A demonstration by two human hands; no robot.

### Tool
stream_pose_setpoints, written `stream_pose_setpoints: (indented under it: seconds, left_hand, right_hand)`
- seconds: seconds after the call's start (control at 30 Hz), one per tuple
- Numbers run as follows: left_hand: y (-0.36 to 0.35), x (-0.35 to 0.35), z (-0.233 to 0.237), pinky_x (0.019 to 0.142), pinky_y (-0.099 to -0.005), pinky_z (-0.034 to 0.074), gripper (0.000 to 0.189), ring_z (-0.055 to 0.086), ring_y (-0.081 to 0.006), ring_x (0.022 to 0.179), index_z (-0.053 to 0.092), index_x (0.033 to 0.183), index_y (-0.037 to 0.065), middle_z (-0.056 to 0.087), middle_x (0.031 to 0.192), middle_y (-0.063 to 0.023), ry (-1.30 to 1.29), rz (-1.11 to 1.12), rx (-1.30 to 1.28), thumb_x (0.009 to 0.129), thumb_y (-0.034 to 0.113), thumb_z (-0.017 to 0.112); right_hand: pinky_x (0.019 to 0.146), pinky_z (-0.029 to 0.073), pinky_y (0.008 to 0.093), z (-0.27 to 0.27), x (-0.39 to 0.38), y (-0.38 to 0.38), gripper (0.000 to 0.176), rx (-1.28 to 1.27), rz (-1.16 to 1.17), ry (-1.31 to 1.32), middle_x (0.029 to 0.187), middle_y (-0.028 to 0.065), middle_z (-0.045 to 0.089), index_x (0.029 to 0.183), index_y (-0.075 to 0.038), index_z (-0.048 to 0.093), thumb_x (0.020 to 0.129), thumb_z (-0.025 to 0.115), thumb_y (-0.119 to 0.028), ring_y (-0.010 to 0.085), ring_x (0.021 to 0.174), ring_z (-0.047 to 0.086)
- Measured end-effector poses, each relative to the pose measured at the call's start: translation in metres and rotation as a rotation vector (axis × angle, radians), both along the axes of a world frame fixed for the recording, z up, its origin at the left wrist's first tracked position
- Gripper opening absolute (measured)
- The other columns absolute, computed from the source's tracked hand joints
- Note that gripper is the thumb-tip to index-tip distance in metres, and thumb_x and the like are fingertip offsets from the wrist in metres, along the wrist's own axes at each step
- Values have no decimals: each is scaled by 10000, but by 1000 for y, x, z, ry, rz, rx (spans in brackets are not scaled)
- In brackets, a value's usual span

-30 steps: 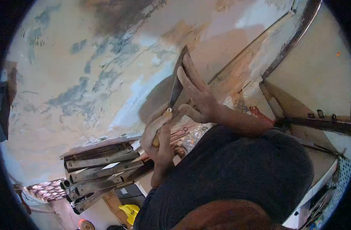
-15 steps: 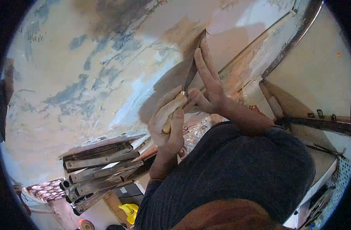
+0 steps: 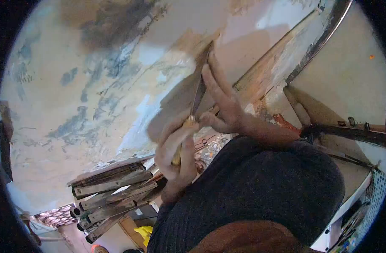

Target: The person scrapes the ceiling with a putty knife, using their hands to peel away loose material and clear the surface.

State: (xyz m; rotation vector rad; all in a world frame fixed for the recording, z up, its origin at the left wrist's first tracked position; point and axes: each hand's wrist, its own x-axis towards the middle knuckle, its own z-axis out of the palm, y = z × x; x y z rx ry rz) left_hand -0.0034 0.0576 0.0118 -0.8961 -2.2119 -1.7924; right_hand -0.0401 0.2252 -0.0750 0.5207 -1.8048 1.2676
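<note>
My left hand (image 3: pixel 176 147) is closed around the wooden handle (image 3: pixel 176 157) of a putty knife, its narrow blade (image 3: pixel 198 95) rising toward the wall. Seen nearly edge-on, the blade tapers to a tip close to the plastered wall (image 3: pixel 129 95). My right hand (image 3: pixel 224 99) lies along the blade's right side with its fingers stretched out, fingertips near the tip. The right thumb points toward the top of the handle. Both hands and the knife cast a shadow on the wall, which carries grey and white patches.
A worn ledge (image 3: pixel 277 63) runs diagonally up to the right. Long metal bars with holes (image 3: pixel 113 192) are stacked at lower left, close to my left forearm. Below them lies a yellow item (image 3: pixel 144 234). A dark rail (image 3: pixel 349 137) crosses the right side.
Both hands and the putty knife have shifted slightly left and down in the view. My left hand remains around the handle, and my right fingers stay along the blade.
</note>
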Motion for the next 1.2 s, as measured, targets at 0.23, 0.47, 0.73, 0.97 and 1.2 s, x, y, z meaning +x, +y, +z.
stream_pose_setpoints:
  seconds: [0.23,0.47,0.73,0.97,1.2]
  left_hand:
    - [5,-2,11,969,-383,470,218,631,-323,1098,681,1085,-47,625,1204,-273,46,-18,-196,909,-6,559]
    - [2,-15,14,922,-367,491,218,649,-319,1056,680,1072,-37,634,1186,-258,102,-4,-241,880,-25,577]
    - [-6,-17,13,899,-373,497,176,651,-296,1021,691,1001,-50,653,1139,-248,149,4,-136,914,54,579]
    - [-3,-10,7,939,-370,477,205,620,-299,1101,693,1045,-43,626,1191,-239,-10,-46,-57,901,14,559]
    - [-8,-7,6,973,-383,461,208,606,-319,1139,676,1086,-38,623,1208,-236,-67,-81,-52,910,20,582]
  right_hand:
    - [1175,174,527,5,6,9,886,-52,-24,-124,1566,365,60,1510,63,234,912,599,-480,509,1463,98]
    - [1164,212,531,2,-3,8,882,-46,-102,-11,1556,373,104,1498,64,269,883,639,-449,519,1451,144]
    - [1176,182,499,3,3,-6,884,39,-68,-102,1553,384,87,1488,114,226,918,583,-459,498,1463,123]
    - [1175,161,528,-1,0,-12,814,-7,-68,0,1556,384,62,1496,113,203,959,526,-407,511,1464,89]
    - [1181,142,516,0,8,-9,801,-24,-57,-71,1557,386,36,1495,128,169,981,469,-408,501,1469,73]
